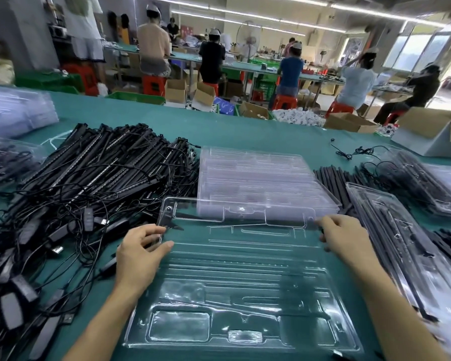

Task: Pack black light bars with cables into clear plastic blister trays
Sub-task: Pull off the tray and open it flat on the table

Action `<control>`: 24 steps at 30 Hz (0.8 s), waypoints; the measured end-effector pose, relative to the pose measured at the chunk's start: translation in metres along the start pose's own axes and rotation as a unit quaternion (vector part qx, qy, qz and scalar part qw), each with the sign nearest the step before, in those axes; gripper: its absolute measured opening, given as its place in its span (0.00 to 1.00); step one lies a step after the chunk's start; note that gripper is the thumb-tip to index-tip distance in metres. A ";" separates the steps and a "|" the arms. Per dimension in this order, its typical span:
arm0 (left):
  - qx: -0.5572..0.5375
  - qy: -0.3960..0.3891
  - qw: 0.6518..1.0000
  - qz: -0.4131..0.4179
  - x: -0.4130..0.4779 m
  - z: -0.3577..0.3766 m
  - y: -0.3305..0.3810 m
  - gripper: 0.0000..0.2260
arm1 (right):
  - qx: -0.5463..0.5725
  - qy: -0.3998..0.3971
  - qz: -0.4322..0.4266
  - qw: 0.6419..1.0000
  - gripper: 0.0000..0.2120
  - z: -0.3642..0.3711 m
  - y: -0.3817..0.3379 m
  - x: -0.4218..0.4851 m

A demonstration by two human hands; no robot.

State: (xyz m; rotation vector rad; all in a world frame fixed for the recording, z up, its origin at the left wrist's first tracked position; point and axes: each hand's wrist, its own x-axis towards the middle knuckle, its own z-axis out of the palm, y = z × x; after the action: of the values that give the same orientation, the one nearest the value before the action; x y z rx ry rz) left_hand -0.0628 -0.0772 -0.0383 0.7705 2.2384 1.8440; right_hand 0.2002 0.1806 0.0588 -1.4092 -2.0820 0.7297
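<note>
Under both hands lies a green table (245, 131) in a busy workshop. Left hand (138, 254) and right hand (344, 238) each grip an edge of the clear, empty tray (240, 290).

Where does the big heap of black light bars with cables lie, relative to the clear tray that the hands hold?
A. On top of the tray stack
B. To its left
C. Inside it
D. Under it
B: the heap of bars sprawls on the green table left of the tray, whose pockets show only table.
</note>
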 end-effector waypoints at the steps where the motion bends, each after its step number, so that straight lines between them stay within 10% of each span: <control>1: -0.003 0.001 1.000 -0.003 0.000 0.000 -0.001 0.15 | 0.050 -0.006 -0.018 0.999 0.15 0.000 -0.013 -0.018; 5: -0.037 0.007 0.999 -0.031 0.001 -0.001 -0.005 0.15 | 0.147 -0.151 -0.126 0.969 0.14 0.017 -0.063 -0.087; 12: -0.047 0.021 0.997 -0.063 0.002 -0.001 -0.009 0.14 | -0.219 -0.175 -0.390 0.877 0.12 0.103 -0.098 -0.129; 24: -0.059 0.025 0.996 -0.054 0.003 -0.001 -0.017 0.10 | -0.196 -0.173 -0.395 0.881 0.12 0.151 -0.087 -0.122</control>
State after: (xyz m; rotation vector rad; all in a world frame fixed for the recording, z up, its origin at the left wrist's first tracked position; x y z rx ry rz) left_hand -0.0709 -0.0783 -0.0532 0.5782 2.1307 1.9437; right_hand 0.0802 0.0165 -0.0053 -0.4692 -2.8958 0.2207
